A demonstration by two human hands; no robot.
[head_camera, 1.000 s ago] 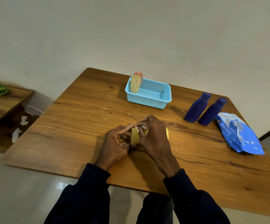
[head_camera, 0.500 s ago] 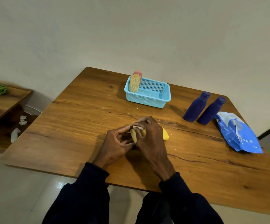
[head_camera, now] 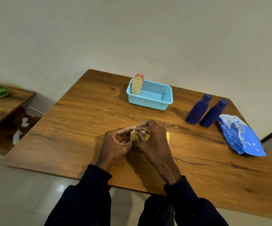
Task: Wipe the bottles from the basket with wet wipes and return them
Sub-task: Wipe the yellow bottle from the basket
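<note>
Hands (head_camera: 153, 141) curled round yellow bottle (head_camera: 167, 137), wipe (head_camera: 142, 132)

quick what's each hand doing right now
Left hand: closed, gripping the yellow bottle.
Right hand: closed, pinching a white wet wipe against that bottle.

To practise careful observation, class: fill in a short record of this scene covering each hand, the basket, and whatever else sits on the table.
left hand: grips the yellow bottle, which lies low over the table
right hand: holds a white wet wipe against that bottle
basket: light blue; at its left end stand a patterned yellow bottle and a pink bottle behind it
outside basket: two dark blue bottles, upright, to its right
wipes pack: blue, lying near the right edge
</note>
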